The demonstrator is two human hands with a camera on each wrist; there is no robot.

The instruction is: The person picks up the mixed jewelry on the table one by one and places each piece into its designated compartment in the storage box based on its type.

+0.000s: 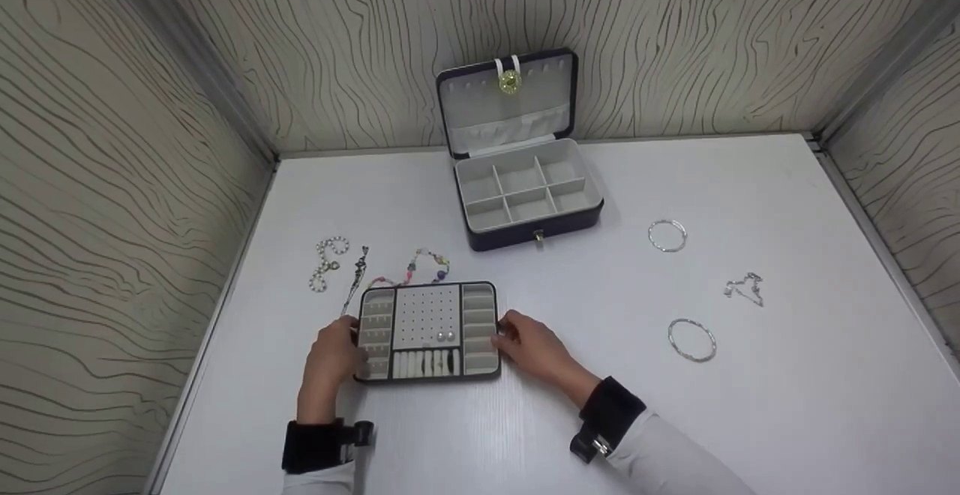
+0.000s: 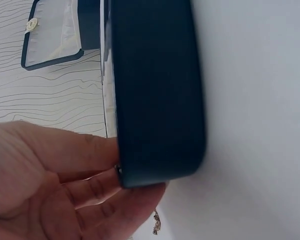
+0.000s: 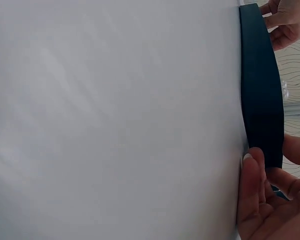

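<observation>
A person's left hand (image 1: pixel 334 352) and right hand (image 1: pixel 536 349) pinch opposite ends of a jewelry tray (image 1: pixel 425 315) bearing 2 pearly studs (image 1: pixel 445 336), nearer the person than an open jewelry box (image 1: pixel 510 237) showing 6 compartments on the white surface (image 1: pixel 570 292).

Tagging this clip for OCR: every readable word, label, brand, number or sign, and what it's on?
None readable in any view.
Tray: no print visible.
Open box: no print visible.
Gold ornament: any marking too small to read.
Walls: wavy lines, not text.
</observation>
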